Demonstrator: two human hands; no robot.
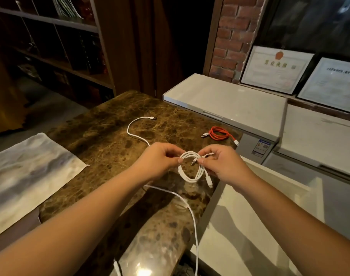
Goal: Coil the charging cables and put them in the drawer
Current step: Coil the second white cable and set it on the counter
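A white charging cable wound into a small coil [191,168] hangs between my hands above the brown marble counter [110,140]. My left hand [160,159] pinches the coil's left side. My right hand [222,163] pinches its right side near a plug end, and another plug dangles below. A second white cable [137,134] lies loose on the counter, runs under my left hand and trails off the front edge. A coiled red cable [219,133] rests at the counter's right edge. The open white drawer [240,226] sits at lower right.
A pale cloth [26,176] lies on the counter's left part. White chest freezers [230,100] stand behind and to the right of the drawer. Framed certificates [275,70] lean against a brick wall, and wooden shelves [60,46] fill the far left.
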